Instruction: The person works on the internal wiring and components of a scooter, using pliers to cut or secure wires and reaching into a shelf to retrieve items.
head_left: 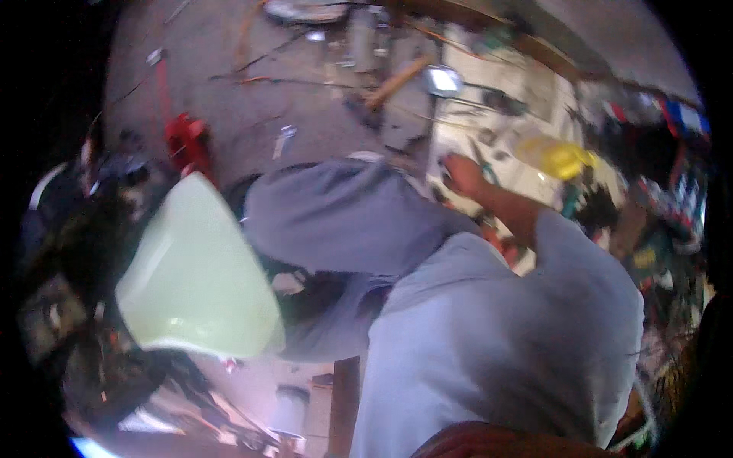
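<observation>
My right hand (462, 175) reaches from my grey sleeve onto a cream board (546, 99), its fingers curled around something small and dark that I cannot make out. Beside it are blurred small tools (485, 156) and a clear bottle with a yellow part (565, 160). My left hand is not visible. My grey-trousered leg (343, 214) lies across the middle, and a pale green curved panel (195, 278) is at the left, against dark machinery (99, 351).
A red tool (187, 145), scattered cables, a small wrench (285, 141), a wooden-handled tool (398, 80) and a mirror (443, 80) lie around the upper middle. Mixed clutter (672, 206) lines the right side. A grey cylinder (290, 408) stands at the bottom.
</observation>
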The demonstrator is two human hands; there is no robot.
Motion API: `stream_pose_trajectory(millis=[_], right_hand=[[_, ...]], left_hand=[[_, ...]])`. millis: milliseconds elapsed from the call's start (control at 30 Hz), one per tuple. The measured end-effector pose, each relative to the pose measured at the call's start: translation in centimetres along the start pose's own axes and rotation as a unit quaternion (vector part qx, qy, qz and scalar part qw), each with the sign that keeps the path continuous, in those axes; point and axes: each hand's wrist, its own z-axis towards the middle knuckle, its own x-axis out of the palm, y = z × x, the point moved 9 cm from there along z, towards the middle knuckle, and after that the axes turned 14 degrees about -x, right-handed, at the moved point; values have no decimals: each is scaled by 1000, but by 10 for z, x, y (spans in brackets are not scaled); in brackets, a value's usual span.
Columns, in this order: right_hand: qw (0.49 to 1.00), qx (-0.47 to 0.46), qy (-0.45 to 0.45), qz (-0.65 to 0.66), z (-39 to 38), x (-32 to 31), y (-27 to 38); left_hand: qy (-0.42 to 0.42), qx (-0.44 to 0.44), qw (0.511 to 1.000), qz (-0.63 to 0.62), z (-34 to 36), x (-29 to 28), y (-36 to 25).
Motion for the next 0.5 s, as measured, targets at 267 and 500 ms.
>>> stream_pose_trajectory(millis=[267,500], right_hand=[[952,164,220,132,-8,71,-47],[901,-316,-264,136,216,-240,269]], left_hand=[[-65,49,992,100,-52,-61,-12],[-49,-56,991,-110,-135,-98,-24]])
